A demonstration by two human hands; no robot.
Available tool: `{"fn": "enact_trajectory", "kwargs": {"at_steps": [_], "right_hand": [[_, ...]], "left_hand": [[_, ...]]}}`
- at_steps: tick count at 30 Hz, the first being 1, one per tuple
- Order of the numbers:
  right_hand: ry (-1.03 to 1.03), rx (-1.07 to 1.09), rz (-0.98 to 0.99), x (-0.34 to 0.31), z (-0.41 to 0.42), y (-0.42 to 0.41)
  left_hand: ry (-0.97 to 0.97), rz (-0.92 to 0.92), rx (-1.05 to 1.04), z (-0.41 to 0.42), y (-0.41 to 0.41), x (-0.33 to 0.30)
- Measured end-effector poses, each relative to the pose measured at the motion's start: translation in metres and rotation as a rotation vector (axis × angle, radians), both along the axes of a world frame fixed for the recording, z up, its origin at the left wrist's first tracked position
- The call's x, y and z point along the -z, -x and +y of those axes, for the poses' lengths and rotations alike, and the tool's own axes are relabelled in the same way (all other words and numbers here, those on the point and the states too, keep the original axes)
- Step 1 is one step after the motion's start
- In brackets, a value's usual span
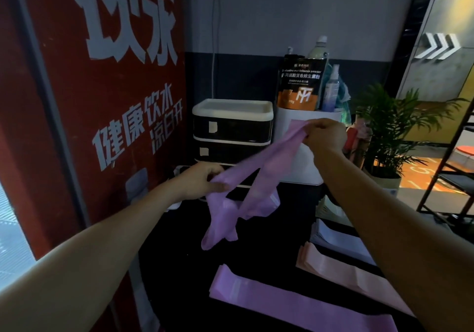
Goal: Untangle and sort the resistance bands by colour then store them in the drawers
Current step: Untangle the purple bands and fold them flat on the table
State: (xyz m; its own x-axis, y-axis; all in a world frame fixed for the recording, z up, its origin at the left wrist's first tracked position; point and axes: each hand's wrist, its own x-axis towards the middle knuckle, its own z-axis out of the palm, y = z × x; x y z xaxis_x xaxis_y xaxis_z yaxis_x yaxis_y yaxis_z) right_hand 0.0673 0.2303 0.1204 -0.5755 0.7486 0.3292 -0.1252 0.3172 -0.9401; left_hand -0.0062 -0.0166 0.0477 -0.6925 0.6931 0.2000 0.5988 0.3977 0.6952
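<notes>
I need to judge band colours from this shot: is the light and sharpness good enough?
Head view: dim indoors, brighter at the right edge; the purple band held by the left hand and right hand is motion-blurred; flat bands on the table read clearly; wide-angle bending at the edges.

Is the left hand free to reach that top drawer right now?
Probably not yet. The left hand pinches the tangled purple band, which the right hand also holds. The path to the top drawer looks open, but the hand would have to let go first.
</notes>
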Motion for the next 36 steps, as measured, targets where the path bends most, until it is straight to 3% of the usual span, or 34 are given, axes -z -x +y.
{"fn": "enact_trajectory", "kwargs": {"at_steps": [7, 11, 17, 24, 33, 36], "right_hand": [[-0.002, -0.009, -0.037, 0.015, 0.003, -0.011], [-0.003, -0.054, -0.06, 0.018, 0.004, -0.011], [0.008, -0.194, -0.072, 0.022, 0.001, -0.012], [0.021, -0.212, -0.052, 0.019, 0.011, -0.015], [-0.005, -0.189, -0.073, 0.022, 0.03, -0.025], [-0.004, -0.202, -0.124, 0.026, 0.03, -0.027]], "left_hand": [[0.001, 0.066, -0.293, -0.009, 0.011, 0.009], [-0.211, -0.04, -0.428, -0.007, 0.011, -0.001], [-0.593, -0.291, -0.397, 0.0, 0.009, -0.033], [-0.747, -0.442, -0.355, 0.014, 0.005, -0.056], [-0.713, -0.664, -0.289, 0.014, 0.008, -0.049], [-0.83, -0.713, -0.266, 0.018, 0.005, -0.047]]}}
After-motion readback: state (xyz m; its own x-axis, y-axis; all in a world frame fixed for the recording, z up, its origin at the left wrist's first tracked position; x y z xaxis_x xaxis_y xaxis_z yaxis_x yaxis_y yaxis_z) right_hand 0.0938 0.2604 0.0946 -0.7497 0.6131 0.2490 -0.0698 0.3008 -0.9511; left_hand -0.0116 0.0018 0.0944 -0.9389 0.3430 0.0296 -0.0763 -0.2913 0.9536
